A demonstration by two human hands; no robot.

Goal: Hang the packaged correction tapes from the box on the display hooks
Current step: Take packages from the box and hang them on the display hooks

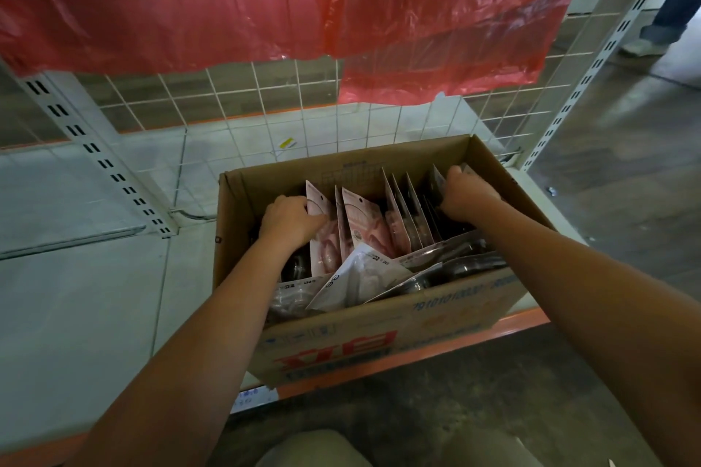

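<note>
Currently both hands reach into the cardboard box (379, 326) on the low shelf (76, 277).
Behind the box stands a white wire grid (235, 102) with red plastic sheeting (265, 19) hanging over its upper part. Packaged correction tapes (364, 224) stand upright in rows inside the box; others lie tilted at its near side. Left hand (290, 220) curls round a pink pack at the left end. Right hand (464, 197) grips packs at the far right; its fingertips are apparently hidden among them.

Open box (379, 330) on the low shelf (95, 296) before the wire grid (235, 95), packaged correction tapes (364, 227) standing in rows inside, left hand (290, 220) among the left packs, right hand (468, 195) at the right rear packs, plastic sheet (265, 23) hanging above behind.
</note>
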